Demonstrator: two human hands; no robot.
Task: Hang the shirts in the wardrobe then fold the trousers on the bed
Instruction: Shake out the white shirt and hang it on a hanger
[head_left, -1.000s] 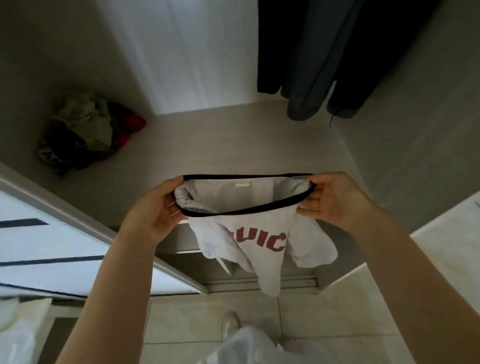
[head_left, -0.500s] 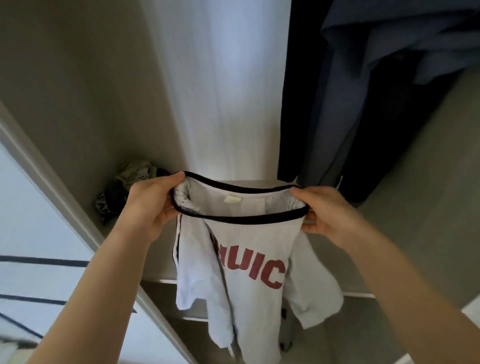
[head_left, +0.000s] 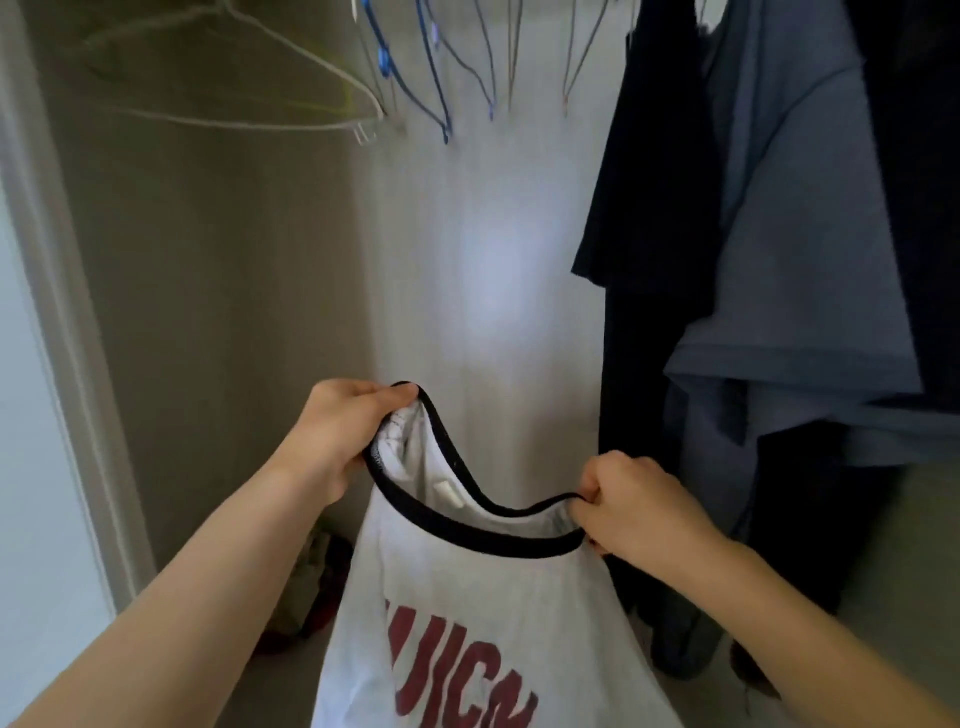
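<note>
Gripping the white shirt (head_left: 467, 597) by its dark-trimmed neckline (head_left: 457, 527), both hands hold it up in front of the open wardrobe (head_left: 493, 260). The left hand (head_left: 340, 436) is curled round the left end of the neckline, thumb on top. The right hand (head_left: 639, 506) pinches the right end, its fingers folded over the trim.

Half a second ago the two hands were level and the neckline stretched nearly flat between them. Now the left hand sits higher than the right, so the opening slants down from upper left to lower right and sags into a loop. The view has also swung upward: a white wire hanger (head_left: 234, 83) and several blue hangers (head_left: 431, 73) now show along the top, where before only the wardrobe's lower part was seen.

The shirt's long axis runs straight down from the hands, neck opening upward and hem out of frame below, with its red lettering (head_left: 457, 675) facing the person. A dark shirt (head_left: 649, 182) and a blue-grey shirt (head_left: 810, 234) hang on the right, near the right hand. Behind the left forearm lies what seems to be a heap of clothes (head_left: 311, 582) on the wardrobe floor, too blurred to tell more.
</note>
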